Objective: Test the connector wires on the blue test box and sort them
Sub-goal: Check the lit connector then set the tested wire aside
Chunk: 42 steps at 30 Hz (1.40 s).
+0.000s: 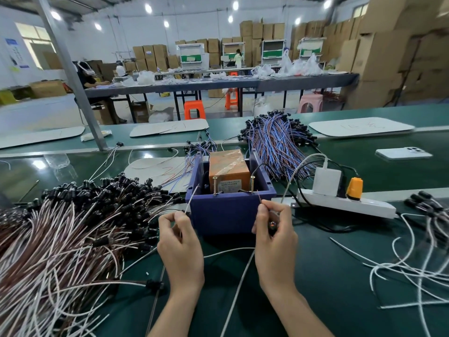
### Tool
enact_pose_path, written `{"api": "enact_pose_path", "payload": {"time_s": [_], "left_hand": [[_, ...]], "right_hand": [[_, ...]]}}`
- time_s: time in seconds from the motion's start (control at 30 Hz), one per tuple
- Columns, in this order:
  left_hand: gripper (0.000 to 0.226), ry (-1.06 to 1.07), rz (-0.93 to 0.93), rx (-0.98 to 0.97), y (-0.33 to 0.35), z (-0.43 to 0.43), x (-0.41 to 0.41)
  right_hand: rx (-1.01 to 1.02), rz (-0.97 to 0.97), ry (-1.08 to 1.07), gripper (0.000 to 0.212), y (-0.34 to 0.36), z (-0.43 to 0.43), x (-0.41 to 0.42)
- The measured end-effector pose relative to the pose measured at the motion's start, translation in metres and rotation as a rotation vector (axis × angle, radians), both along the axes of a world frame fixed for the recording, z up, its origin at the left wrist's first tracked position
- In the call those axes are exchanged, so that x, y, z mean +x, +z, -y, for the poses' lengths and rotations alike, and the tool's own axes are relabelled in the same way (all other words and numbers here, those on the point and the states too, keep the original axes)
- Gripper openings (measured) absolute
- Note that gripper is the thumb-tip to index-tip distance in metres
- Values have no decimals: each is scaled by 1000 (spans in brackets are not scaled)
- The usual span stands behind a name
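Note:
The blue test box [230,210] stands in the middle of the green bench, with an orange block [228,169] inside and two brass screws [252,184] sticking up at its front rim. My left hand [179,246] pinches a white wire end [192,199] that slants up toward the left screw. My right hand [274,239] pinches a thin brown wire end [259,197] near the right screw; a small lamp [272,224] glows between its fingers. The white lead [233,293] runs down between my forearms.
A big heap of brown-and-white connector wires [68,234] lies left. A blue-and-brown bundle [277,139] sits behind the box. Loose white wires [413,263] lie right. A white power strip [345,203] with an orange plug and a phone [403,153] are right of the box.

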<state>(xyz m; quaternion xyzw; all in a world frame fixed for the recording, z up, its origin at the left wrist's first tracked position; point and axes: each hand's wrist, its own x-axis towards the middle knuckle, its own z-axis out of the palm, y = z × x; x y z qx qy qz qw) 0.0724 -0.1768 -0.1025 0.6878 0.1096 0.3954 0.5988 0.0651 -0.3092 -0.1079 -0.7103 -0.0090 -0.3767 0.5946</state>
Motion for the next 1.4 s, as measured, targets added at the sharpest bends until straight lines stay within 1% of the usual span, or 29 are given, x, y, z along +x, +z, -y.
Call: {"api": "enact_pose_path", "payload": {"time_s": [0.07,0.17,0.27,0.37,0.43,0.47,0.53,0.6,0.63,0.7,0.8,0.83,0.87,0.97,1.03,1.07,1.17,1.23,1.27,1.33,1.4], "left_hand": [[24,-2,-8,-5,0,0,-1],[21,-8,-23,-32,0,0,-3],[16,-5,-38,-42,-2,-3,-5],[8,11,-61,-52,-5,-6,-8],[13,22,-73,-43,-6,-8,-11],[21,23,-68,-24,-7,-8,-13],[40,78,-34,110,-4,-9,-19],[47,125,44,324,1,-5,-25],[48,97,91,432,4,1,-30],[46,-40,202,672,11,21,-42],[37,-258,356,1080,21,54,-58],[37,-320,363,1170,25,63,-62],[40,-400,332,1220,29,71,-66],[50,-693,152,1240,39,85,-70],[50,-822,61,1269,40,91,-71],[49,-857,44,1273,39,95,-72],[51,-897,24,1236,39,108,-72],[56,-895,31,1218,42,119,-71],[56,-888,48,1216,45,126,-71],[51,-846,117,1222,52,140,-70],[50,-810,168,1242,62,160,-72]], "right_hand": [[-9,-15,1,10,-2,2,-4],[33,-77,-7,18,-3,6,-9],[140,-157,2,28,-2,10,-17],[265,-227,36,30,0,17,-27],[358,-253,58,30,2,22,-36],[417,-259,71,31,5,25,-41],[522,-263,110,36,10,32,-49],[571,-261,172,45,14,37,-55],[572,-261,203,49,17,40,-59],[581,-244,268,56,25,43,-63],[647,-180,318,62,42,50,-65],[676,-154,327,62,49,55,-66],[708,-127,344,63,55,62,-67],[857,-26,396,59,70,90,-73],[902,11,391,57,76,112,-77],[907,20,376,57,79,123,-79],[957,56,290,59,84,158,-85],[1074,80,240,59,90,183,-88],[1154,95,230,58,94,194,-90],[1285,133,234,59,101,213,-91],[1305,150,246,59,107,223,-91]]}}
